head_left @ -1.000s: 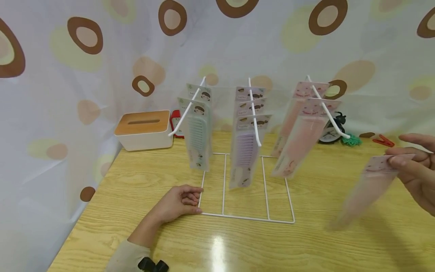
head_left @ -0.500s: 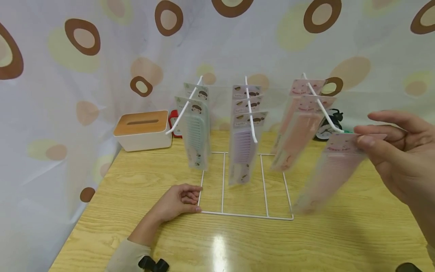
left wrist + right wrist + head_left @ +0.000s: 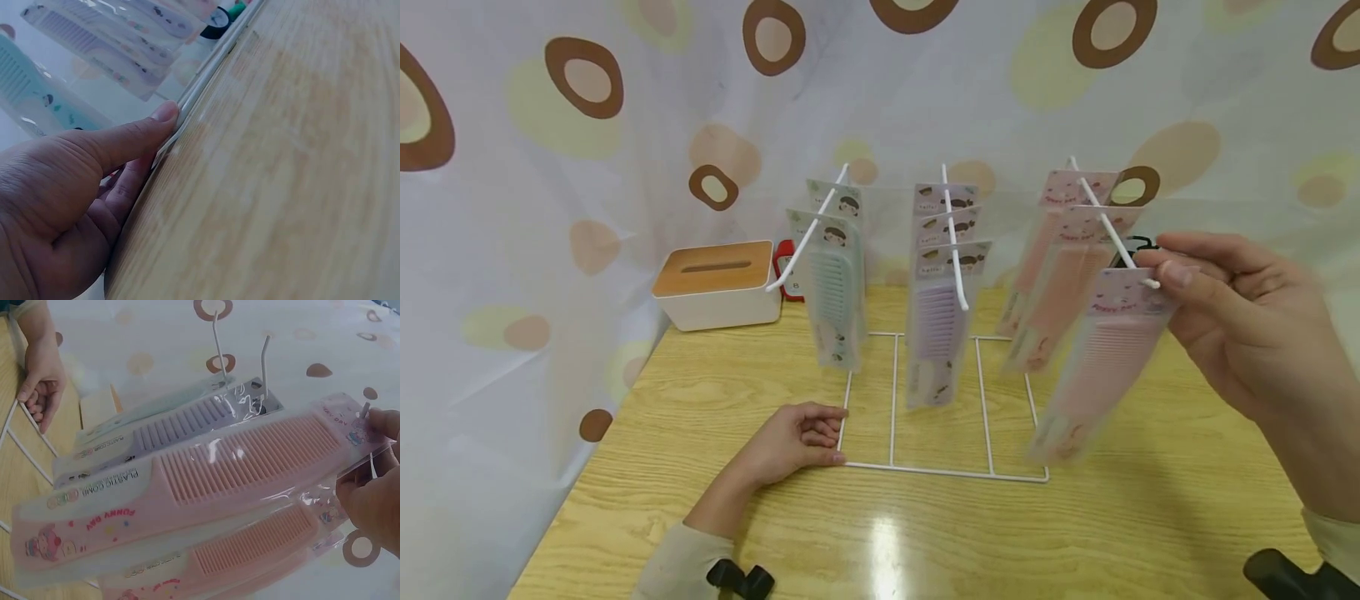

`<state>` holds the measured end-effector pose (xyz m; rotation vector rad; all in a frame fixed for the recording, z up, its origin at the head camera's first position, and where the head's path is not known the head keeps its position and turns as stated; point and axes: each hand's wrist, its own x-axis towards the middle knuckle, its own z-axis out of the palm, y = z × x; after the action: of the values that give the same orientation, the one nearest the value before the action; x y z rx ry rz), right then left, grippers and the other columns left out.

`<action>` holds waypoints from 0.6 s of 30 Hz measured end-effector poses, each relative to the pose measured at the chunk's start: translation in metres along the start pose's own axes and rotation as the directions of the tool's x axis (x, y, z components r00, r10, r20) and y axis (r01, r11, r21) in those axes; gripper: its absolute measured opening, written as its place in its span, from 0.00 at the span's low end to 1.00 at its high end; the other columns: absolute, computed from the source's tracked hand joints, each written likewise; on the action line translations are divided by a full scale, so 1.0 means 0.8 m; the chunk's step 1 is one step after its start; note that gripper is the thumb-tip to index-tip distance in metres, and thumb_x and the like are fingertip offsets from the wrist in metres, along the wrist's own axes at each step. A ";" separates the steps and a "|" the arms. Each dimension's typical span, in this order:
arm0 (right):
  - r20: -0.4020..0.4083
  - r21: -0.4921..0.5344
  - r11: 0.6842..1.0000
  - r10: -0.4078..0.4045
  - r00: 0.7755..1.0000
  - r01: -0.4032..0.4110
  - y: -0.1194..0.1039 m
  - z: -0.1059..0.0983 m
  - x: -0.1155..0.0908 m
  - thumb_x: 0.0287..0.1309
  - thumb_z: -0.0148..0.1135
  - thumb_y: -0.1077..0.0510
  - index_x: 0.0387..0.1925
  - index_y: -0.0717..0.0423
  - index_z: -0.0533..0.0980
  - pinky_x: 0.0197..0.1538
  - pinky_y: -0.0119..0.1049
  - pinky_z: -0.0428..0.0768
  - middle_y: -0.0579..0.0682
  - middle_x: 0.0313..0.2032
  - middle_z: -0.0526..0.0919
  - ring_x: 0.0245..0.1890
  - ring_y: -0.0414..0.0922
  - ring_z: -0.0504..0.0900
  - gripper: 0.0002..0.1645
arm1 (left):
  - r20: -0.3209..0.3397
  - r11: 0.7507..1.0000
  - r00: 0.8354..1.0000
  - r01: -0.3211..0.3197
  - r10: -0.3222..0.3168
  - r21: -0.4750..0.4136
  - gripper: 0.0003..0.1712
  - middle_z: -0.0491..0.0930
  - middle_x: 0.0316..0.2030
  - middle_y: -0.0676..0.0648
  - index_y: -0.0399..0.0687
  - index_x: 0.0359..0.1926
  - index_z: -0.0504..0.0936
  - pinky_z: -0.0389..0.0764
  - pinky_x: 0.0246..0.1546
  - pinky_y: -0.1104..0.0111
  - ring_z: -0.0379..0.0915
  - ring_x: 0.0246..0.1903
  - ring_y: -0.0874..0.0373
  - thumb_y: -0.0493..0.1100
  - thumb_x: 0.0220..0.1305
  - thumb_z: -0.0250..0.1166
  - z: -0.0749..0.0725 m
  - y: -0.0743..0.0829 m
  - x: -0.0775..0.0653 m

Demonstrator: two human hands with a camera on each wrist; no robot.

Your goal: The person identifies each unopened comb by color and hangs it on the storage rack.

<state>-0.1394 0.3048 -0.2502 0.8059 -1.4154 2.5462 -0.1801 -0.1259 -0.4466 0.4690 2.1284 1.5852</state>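
My right hand (image 3: pixel 1251 321) pinches the top card of a packaged pink comb (image 3: pixel 1101 354) between thumb and fingers. The white tip of the right hook (image 3: pixel 1118 239) shows at that card's top edge; in the right wrist view the hook tip (image 3: pixel 365 410) pokes out at the card's hole. Further back on the same hook hang two pink combs (image 3: pixel 1067 271). Purple combs (image 3: pixel 937 321) hang on the middle hook and mint green combs (image 3: pixel 833 292) on the left one. My left hand (image 3: pixel 797 446) grips the near left corner of the white wire rack's base (image 3: pixel 943 472), thumb on the wire (image 3: pixel 206 75).
A white tissue box with a wooden lid (image 3: pixel 722 283) stands back left, beside a red item (image 3: pixel 787 271). A black clock (image 3: pixel 1138 243) is partly hidden behind the right hand. A patterned curtain (image 3: pixel 887 100) closes off the back of the wooden table (image 3: pixel 775 533).
My right hand has brought the pink comb in from the right, up to the tip of the right hook. The left hand has kept its place on the rack's base.
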 end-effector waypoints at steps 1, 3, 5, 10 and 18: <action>-0.009 0.004 1.000 0.011 1.000 -0.011 0.002 -0.002 0.001 0.67 0.39 0.82 0.58 0.79 0.73 0.50 0.34 0.86 0.65 0.47 0.86 0.49 0.51 0.86 0.22 | 0.000 1.000 1.000 0.000 0.000 0.000 0.36 0.77 0.47 0.37 0.30 0.63 0.75 0.85 0.43 0.74 0.77 0.42 0.57 0.33 0.53 0.76 0.000 0.000 0.000; -0.034 0.003 1.000 0.028 0.999 -0.027 0.006 -0.005 0.001 0.68 0.40 0.81 0.59 0.77 0.73 0.49 0.33 0.86 0.64 0.47 0.86 0.49 0.51 0.86 0.22 | 0.002 1.000 1.000 0.003 -0.003 -0.003 0.36 0.77 0.47 0.37 0.30 0.63 0.75 0.85 0.43 0.74 0.77 0.42 0.58 0.33 0.54 0.76 0.000 -0.001 -0.001; -0.088 0.011 0.999 0.033 0.996 -0.032 0.009 -0.008 0.000 0.67 0.42 0.80 0.59 0.76 0.73 0.48 0.33 0.86 0.64 0.47 0.86 0.47 0.50 0.87 0.22 | 0.005 1.000 1.000 0.004 -0.004 -0.004 0.35 0.77 0.47 0.37 0.31 0.63 0.75 0.85 0.43 0.74 0.77 0.42 0.58 0.33 0.54 0.76 0.001 -0.001 -0.001; -0.186 0.048 0.999 0.002 0.983 0.007 0.017 -0.008 0.001 0.64 0.45 0.82 0.58 0.76 0.73 0.47 0.35 0.87 0.65 0.45 0.87 0.45 0.53 0.88 0.23 | 0.006 1.000 1.000 0.003 -0.003 -0.004 0.35 0.77 0.47 0.38 0.31 0.63 0.75 0.85 0.43 0.74 0.77 0.42 0.57 0.33 0.54 0.76 0.002 -0.001 0.000; -0.199 0.022 0.998 -0.059 0.978 0.065 0.023 -0.005 0.017 0.62 0.47 0.84 0.56 0.77 0.74 0.51 0.34 0.86 0.65 0.41 0.87 0.47 0.53 0.87 0.22 | 0.016 1.000 1.000 0.019 -0.019 -0.021 0.35 0.77 0.47 0.37 0.30 0.63 0.74 0.85 0.43 0.74 0.76 0.42 0.57 0.33 0.54 0.75 0.000 0.004 -0.002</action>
<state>-0.1591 0.2959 -0.2590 0.5704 -1.2760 2.5233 -0.1789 -0.1258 -0.4430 0.4511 2.0968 1.5867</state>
